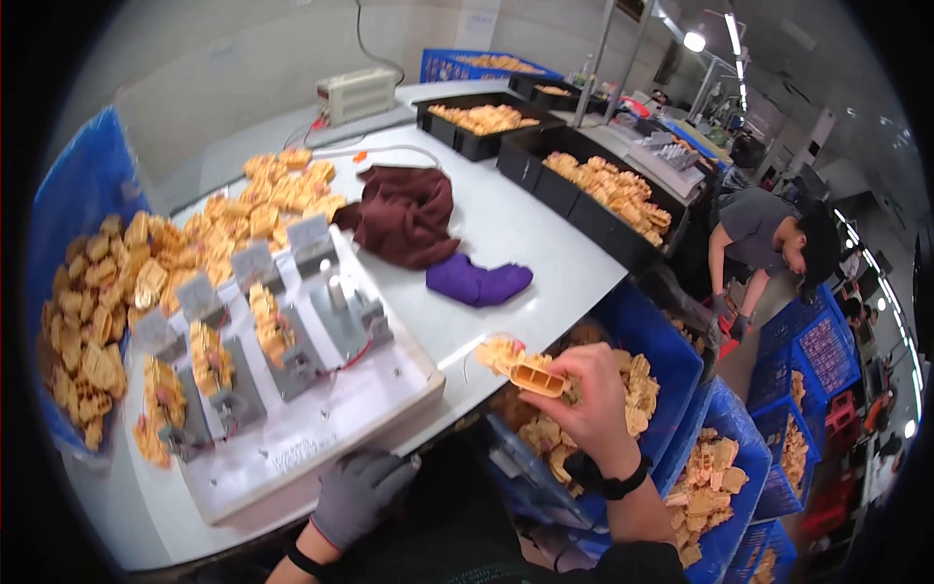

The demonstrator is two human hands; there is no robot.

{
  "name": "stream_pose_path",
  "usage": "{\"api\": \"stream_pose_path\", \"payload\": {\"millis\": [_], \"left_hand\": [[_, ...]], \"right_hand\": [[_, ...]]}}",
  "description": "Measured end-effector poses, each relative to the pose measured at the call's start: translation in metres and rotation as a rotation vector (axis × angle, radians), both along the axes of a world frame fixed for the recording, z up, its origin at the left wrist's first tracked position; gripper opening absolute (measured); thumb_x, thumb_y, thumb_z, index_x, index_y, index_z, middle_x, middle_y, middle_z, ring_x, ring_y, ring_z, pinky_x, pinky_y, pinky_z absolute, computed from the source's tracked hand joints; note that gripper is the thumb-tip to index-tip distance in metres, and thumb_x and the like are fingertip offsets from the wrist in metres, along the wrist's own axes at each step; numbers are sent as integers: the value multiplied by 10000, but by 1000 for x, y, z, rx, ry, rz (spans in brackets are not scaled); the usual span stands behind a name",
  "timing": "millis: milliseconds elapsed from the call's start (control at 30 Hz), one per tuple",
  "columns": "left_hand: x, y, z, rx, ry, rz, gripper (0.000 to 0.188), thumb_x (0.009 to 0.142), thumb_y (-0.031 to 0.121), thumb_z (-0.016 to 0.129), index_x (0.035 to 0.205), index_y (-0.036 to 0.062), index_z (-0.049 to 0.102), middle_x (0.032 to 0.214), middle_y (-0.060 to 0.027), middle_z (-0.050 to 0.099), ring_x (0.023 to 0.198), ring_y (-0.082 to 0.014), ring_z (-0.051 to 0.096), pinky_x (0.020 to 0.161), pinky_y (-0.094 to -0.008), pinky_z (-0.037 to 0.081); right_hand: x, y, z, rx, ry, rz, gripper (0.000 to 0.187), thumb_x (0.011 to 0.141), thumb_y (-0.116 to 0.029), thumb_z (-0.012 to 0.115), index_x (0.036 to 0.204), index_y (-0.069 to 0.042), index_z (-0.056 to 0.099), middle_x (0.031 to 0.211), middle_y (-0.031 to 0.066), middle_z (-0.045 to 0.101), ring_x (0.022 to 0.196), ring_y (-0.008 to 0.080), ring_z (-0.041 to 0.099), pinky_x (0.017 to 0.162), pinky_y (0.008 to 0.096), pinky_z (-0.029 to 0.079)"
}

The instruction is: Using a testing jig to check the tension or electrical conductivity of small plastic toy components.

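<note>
In my right hand (592,401), bare, is a tan plastic housing (538,380) with hollow compartments, pinched between thumb and fingers. It hangs over the table's right edge, above a blue crate of similar parts. My left hand (358,494) wears a grey glove and rests at the table's front edge, fingers stretched out, beside a white test fixture (302,443). The fixture carries a row of grey metal stations. Tan housings (270,331) sit in three of them; the rightmost station (341,316) shows its bare metal.
Loose housings (92,331) heap at the left against a blue plastic sheet (88,185). A brown cloth (404,214) and purple cloth (477,280) lie mid-table. Black bins (530,165) stand along the far edge, blue crates (720,448) at right. Another person (759,234) bends over crates.
</note>
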State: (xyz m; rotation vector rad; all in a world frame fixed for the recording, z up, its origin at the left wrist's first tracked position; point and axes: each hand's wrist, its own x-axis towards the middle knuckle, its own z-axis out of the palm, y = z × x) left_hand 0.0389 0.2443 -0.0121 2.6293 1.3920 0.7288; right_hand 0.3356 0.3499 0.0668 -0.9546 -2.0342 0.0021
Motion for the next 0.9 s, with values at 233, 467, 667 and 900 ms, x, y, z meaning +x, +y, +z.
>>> {"api": "stream_pose_path", "payload": {"millis": [233, 467, 667, 900], "left_hand": [[6, 5, -8, -16, 71, -31, 529, 678, 238, 733, 1189, 158, 625, 1073, -17, 646, 1013, -238, 630, 834, -385, 506], [18, 8, 3, 31, 0, 34, 376, 726, 218, 678, 1091, 130, 658, 1022, -36, 669, 942, -247, 651, 809, -375, 527], [19, 7, -3, 32, 7, 62, 361, 733, 203, 668, 1085, 128, 660, 1019, -39, 676, 948, -253, 652, 806, -380, 526], [20, 6, 0, 31, -25, 78, 326, 729, 182, 664, 1048, 116, 664, 1003, -54, 681, 924, -262, 658, 804, -381, 526]], "right_hand": [[36, 11, -17, -282, 83, -146, 346, 758, -221, 816, 919, -45, 565, 861, 71, 584, 743, 199, 561, 620, 308, 472], [46, 81, -44, -643, 462, -132, 350, 835, -248, 775, 976, -25, 545, 869, 37, 585, 725, 99, 553, 628, 255, 484], [20, 157, -41, -835, 795, -7, 362, 925, -323, 682, 1059, -46, 491, 941, 35, 604, 839, 89, 595, 752, 234, 511], [-22, 187, -16, -827, 825, 90, 425, 908, -351, 698, 1079, -28, 481, 980, 53, 591, 867, 106, 609, 756, 247, 525]]}}
